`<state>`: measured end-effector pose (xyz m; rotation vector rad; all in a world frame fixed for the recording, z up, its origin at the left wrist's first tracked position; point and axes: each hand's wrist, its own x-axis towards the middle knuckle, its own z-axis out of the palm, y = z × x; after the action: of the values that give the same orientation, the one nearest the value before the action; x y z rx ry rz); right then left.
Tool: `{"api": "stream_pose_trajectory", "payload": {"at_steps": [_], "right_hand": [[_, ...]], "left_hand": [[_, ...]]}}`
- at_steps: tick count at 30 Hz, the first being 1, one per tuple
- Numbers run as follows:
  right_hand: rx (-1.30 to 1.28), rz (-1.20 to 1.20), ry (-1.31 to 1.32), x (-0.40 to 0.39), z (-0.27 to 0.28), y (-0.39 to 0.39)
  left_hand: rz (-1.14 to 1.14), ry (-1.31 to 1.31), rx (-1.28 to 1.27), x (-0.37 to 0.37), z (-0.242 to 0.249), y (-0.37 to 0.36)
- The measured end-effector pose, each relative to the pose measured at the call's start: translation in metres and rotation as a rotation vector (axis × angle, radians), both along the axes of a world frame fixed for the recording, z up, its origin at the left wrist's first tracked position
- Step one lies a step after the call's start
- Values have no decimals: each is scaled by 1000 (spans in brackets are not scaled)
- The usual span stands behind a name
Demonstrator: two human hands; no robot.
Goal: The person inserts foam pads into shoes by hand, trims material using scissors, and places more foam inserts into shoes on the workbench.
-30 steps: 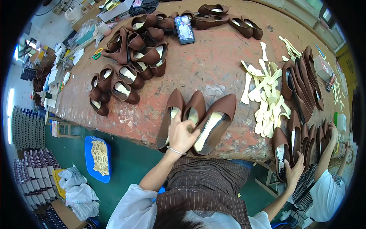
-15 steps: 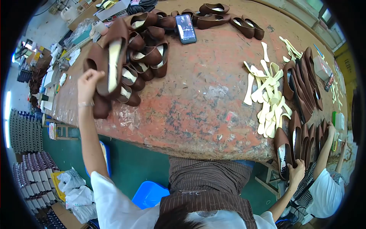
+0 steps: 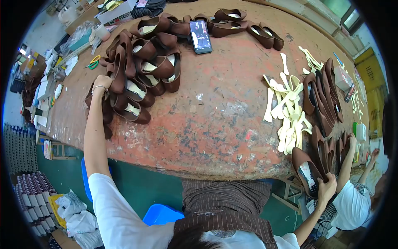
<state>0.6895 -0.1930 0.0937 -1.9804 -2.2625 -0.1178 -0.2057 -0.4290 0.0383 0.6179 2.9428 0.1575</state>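
Note:
My left hand is at the left side of a pile of brown slip-on shoes, its fingers curled against a brown shoe standing on end; its fingertips are partly hidden. Several shoes around it show pale insoles, such as the shoe to its right. At the table's right front edge, my right hand grips another brown shoe by its heel end. That shoe is tilted, and a pale, printed insole shows inside it. Left of the standing shoes lies a heap of cream insole pieces.
A phone leans against shoes at the back. Green-handled scissors lie at the left. More brown shoes stand packed at the right, where a co-worker's hand reaches in. A blue bin sits on the floor below the table.
My left hand has lowered the shoe it was holding up onto the left pile. The scissors behind have come into view. My right hand keeps its grip on the other shoe.

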Motion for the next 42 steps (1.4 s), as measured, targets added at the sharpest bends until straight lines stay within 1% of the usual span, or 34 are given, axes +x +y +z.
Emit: {"api": "stream_pose_trajectory", "payload": {"at_steps": [1,3,5,8,9,10,11,12,13,14,15,17,18,19,20,21,22,23,25,26,27,29,31,32,33,34,35,36,37,38,39,40,41,42], "right_hand": [[-6,15,-3,-6,12,-1],[70,39,167,-24,30,-8],[101,127,219,-34,44,-9],[176,280,389,-82,53,-16],[129,332,404,-94,51,-13],[66,339,516,-121,51,-16],[56,371,557,-141,44,-16],[116,421,514,-156,29,-14],[12,407,551,-180,22,-19],[21,428,569,-197,4,-23],[-66,395,611,-217,-9,-31],[-192,399,585,-247,-39,-52],[-220,449,459,-258,-49,-64],[-254,507,397,-265,-61,-80],[-246,617,347,-267,-68,-91],[-272,621,334,-269,-70,-101],[-357,629,433,-267,-68,-106],[-363,653,439,-264,-65,-109],[-392,680,434,-256,-63,-114],[-403,705,419,-250,-62,-114],[-417,735,405,-244,-62,-116],[-445,806,409,-234,-59,-115],[-469,889,443,-221,-57,-104],[-620,873,491,-217,-55,-88],[-597,812,650,-213,-50,-70],[-593,728,652,-208,-52,-50],[-386,590,725,-209,-62,-32],[-344,499,756,-211,-65,-10],[-390,334,791,-212,-70,13],[-230,323,731,-214,-85,36],[-213,291,701,-219,-97,54],[-138,317,629,-225,-105,66],[-131,334,555,-232,-111,73],[-78,362,480,-239,-118,77]], "left_hand": [[3,-9,-12,4,5,-3],[25,77,34,13,13,-7],[25,223,82,66,38,4],[-285,660,379,108,34,12],[-366,584,556,142,37,20],[-440,384,763,184,41,30],[-545,238,775,225,46,34],[-489,-7,811,262,28,31],[-499,-228,807,300,17,31],[-590,-343,749,334,9,26],[-549,-524,758,363,-12,21],[-380,-855,643,411,-41,9],[-316,-877,664,431,-46,8],[-260,-909,679,449,-52,6],[-228,-863,699,459,-68,1],[-168,-802,731,467,-84,-5],[-151,-822,822,472,-83,-5],[-127,-839,911,474,-81,-5],[-53,-781,987,474,-83,-2],[-57,-760,931,470,-80,0],[-115,-755,837,462,-80,-2],[-132,-737,862,451,-93,-7],[-97,-644,877,452,-89,0],[-83,-604,865,451,-87,0],[-66,-560,853,449,-86,0],[-66,-514,874,448,-92,-3],[-67,-485,861,448,-90,-3],[-68,-455,848,449,-89,-2],[-68,-424,837,450,-88,-2],[-97,-364,803,452,-88,-3],[-120,-297,775,455,-89,-2],[-136,-220,748,458,-80,4],[-67,-295,672,466,-65,7],[-153,-156,665,469,-69,8]]}}
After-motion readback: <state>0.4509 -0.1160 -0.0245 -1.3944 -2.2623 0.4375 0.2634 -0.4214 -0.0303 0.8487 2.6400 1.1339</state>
